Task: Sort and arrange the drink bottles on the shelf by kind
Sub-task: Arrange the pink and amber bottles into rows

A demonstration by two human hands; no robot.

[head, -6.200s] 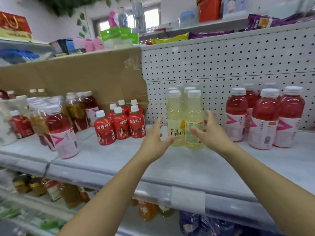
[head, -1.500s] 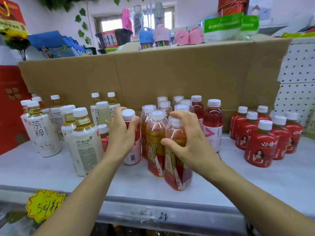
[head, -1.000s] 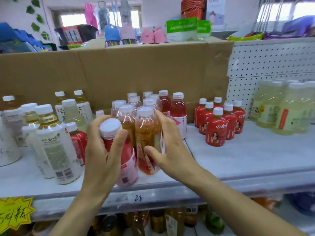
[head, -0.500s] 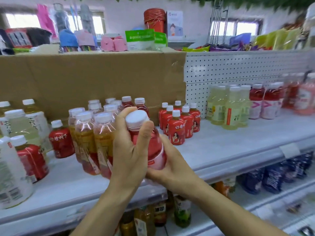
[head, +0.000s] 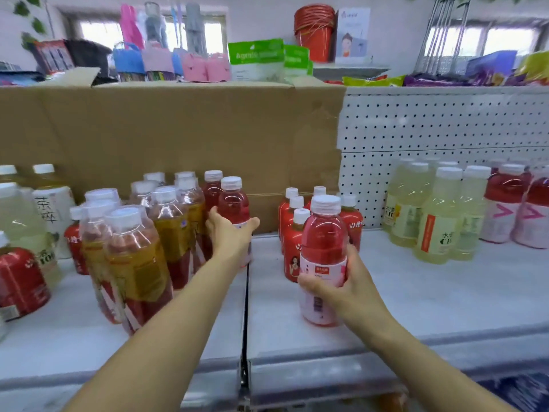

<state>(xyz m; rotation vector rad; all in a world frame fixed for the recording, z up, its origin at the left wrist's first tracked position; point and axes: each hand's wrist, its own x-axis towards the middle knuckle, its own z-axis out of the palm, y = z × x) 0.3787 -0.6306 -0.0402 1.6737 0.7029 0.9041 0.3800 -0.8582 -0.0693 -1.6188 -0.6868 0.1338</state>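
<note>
Right hand (head: 341, 289) grip clenched round the pink-label red bottle (head: 323, 242), upright, just right of the shelf (head: 445, 298) seam (head: 245, 307), near the front edge; can't tell if its base touches down. Left hand (head: 230, 233) grip released, fingers spread against a second red bottle (head: 233, 200) just left of the seam, further back.

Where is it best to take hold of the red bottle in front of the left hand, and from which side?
Probably grip the red bottle round its straight middle, below the shoulder, coming from the front and right. It stands upright; the shelf to its right is bare, while brown bottles crowd its left. The left hand reaches that way.
</note>
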